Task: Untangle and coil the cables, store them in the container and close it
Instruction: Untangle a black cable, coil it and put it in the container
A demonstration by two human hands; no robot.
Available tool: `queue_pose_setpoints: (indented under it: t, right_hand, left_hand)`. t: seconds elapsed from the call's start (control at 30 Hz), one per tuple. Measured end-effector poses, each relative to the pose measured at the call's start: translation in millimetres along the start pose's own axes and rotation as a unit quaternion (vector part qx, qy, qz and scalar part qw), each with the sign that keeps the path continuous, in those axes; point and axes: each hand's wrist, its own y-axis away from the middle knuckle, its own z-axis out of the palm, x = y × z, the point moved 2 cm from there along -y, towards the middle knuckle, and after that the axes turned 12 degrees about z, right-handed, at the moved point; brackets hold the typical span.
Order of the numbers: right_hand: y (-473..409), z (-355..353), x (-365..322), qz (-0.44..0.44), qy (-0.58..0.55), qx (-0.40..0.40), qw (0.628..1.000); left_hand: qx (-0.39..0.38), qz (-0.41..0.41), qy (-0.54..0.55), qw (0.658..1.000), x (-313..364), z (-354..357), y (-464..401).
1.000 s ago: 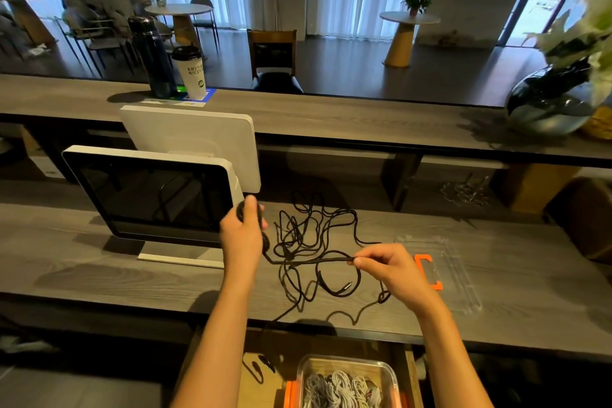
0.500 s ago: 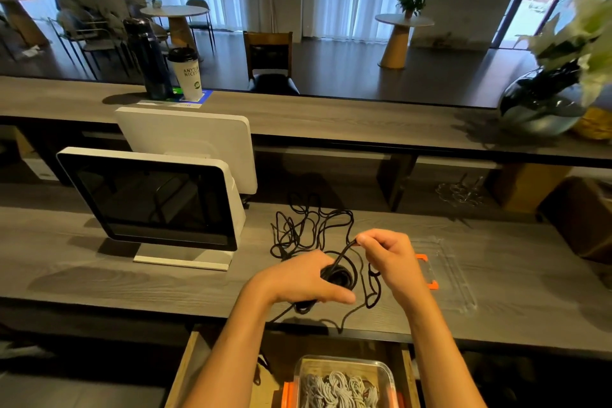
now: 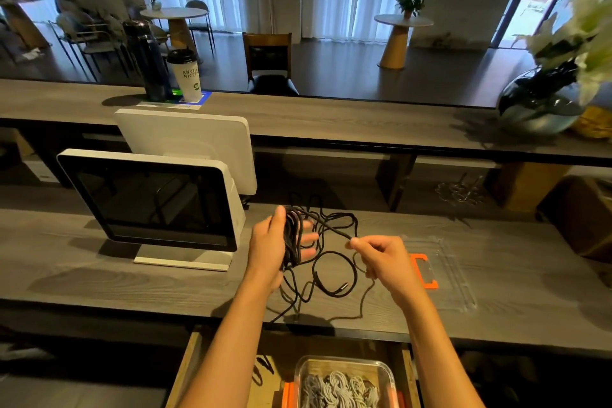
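A white-framed touchscreen terminal point(image 3: 155, 199) stands on the grey wood-grain counter point(image 3: 66, 275). Beyond the terminal, on the upper ledge, a white paper cup with a black lid point(image 3: 185, 76) stands just beside a tall dark bottle point(image 3: 145, 60). Far right of the terminal sits a round glass vase of pale flowers point(image 3: 543, 103).

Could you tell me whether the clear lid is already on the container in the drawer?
No, the clear lid lies on the counter beside the right hand, while the container sits open.

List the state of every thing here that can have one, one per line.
black cable: partly coiled, rest tangled on the counter
left hand: holds the coil
right hand: pinches a strand
container: open, grey cables inside
lid: off, flat on the counter
drawer: pulled open
monitor: screen dark
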Motion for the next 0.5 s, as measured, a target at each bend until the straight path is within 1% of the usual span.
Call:
queue_pose_setpoints:
  t: [0.07,0.13,0.2,0.27,0.3,0.37,0.43,0.5]
  right_hand:
    - [0.3,2.6,-0.5,-0.005,0.027,-0.025,0.999]
    - [0.2,4.5,0.5,-0.012,0.067,-0.049,0.997]
    - [-0.5,5.3,3.1,-0.016,0.109,-0.068,0.992]
    - [-0.7,5.1,6.1,-0.014,0.134,-0.079,0.988]
    - [-0.7,4.7,7.0,-0.013,0.14,-0.08,0.987]
    - [-1.1,4.2,8.1,-0.018,0.151,-0.075,0.985]
    - [-1.3,3.3,7.5,-0.023,0.171,-0.068,0.983]
    - [-0.6,2.5,5.8,-0.032,0.196,-0.065,0.978]
  left_hand:
    - [0.05,-0.024,0.139,0.989,0.1,0.3,-2.2]
    - [0.089,-0.036,0.278,0.956,4.0,-3.2,-6.7]
    - [0.123,-0.03,0.337,0.933,8.6,-10.1,-10.6]
    - [0.156,-0.033,0.35,0.923,11.2,-15.9,-11.2]
    - [0.173,-0.033,0.332,0.927,11.5,-18.2,-10.4]
    - [0.206,-0.012,0.247,0.947,11.5,-22.3,-9.2]
    - [0.225,0.033,0.136,0.964,12.8,-25.0,-7.8]
    - [0.217,0.091,-0.009,0.972,14.8,-27.2,-7.5]
